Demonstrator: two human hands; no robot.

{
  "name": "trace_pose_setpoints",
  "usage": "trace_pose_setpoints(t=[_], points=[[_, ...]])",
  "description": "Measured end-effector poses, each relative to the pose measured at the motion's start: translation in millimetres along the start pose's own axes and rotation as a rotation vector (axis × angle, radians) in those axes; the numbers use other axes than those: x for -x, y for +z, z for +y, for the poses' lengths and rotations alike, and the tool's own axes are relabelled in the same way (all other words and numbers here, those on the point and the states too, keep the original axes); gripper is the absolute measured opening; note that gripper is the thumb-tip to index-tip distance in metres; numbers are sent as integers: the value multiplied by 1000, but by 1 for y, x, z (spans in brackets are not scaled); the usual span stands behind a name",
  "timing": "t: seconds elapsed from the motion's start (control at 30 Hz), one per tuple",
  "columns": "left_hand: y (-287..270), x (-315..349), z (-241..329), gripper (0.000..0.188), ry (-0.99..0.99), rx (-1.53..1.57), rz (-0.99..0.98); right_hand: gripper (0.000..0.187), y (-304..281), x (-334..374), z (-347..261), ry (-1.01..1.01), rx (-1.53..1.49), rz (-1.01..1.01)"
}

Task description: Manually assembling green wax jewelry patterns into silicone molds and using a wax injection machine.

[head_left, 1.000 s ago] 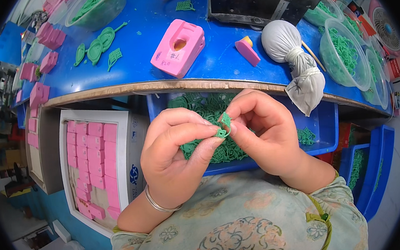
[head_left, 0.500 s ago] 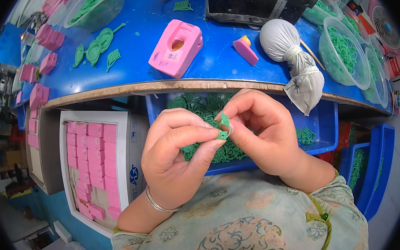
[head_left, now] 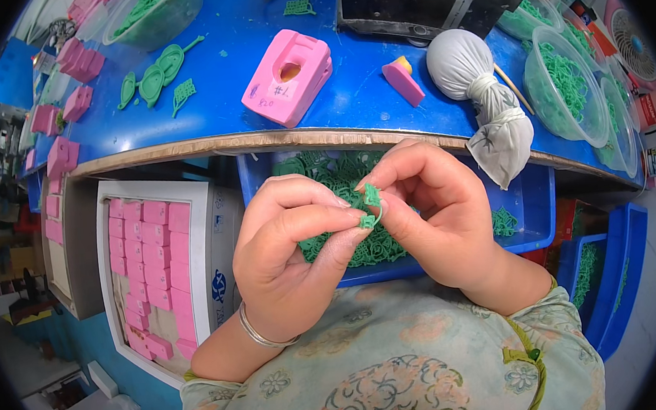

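- Thumb and forefinger of the left hand (head_left: 289, 246) pinch the lower end of a small green piece (head_left: 372, 195), parted only by its thickness.
- Right hand (head_left: 440, 211) pinches the upper end just as closely.
- The piece is held over the blue tray (head_left: 532, 200), near the front edge of the table (head_left: 204, 99).
- Against half a second ago, its curved strand shows slightly clearer; handling seems unfinished.

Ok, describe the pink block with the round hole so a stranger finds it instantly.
Find the blue tabletop across the view's top. Near its front edge, left of the round white cloth bundle, sits a chunky pink block. Unlike the narrow pink piece beside it, it has a round hole.
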State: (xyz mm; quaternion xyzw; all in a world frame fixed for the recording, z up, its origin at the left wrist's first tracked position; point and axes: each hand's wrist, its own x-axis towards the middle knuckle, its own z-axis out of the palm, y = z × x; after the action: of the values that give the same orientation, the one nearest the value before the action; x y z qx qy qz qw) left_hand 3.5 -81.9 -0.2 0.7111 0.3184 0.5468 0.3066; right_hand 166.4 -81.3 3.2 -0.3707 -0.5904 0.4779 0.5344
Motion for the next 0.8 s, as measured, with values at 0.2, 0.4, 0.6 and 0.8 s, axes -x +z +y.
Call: trace_pose_setpoints(t=[0.2, 0.4, 0.6, 0.8], points=[[0, 0, 1, 24, -7, -39, -12, 11, 0, 0, 0, 4, 12, 2], [-1, -1, 5, 24, -27, -47, -34, 11, 2, -1, -1, 2, 5, 12], [-1, 0, 4, 24, -11, -55, -41, 11, 3, -2, -1, -17, 4, 11], [-1, -1, 4, 24, -12, -50, -36, 12, 2, -2, 2, -18, 6, -5]])
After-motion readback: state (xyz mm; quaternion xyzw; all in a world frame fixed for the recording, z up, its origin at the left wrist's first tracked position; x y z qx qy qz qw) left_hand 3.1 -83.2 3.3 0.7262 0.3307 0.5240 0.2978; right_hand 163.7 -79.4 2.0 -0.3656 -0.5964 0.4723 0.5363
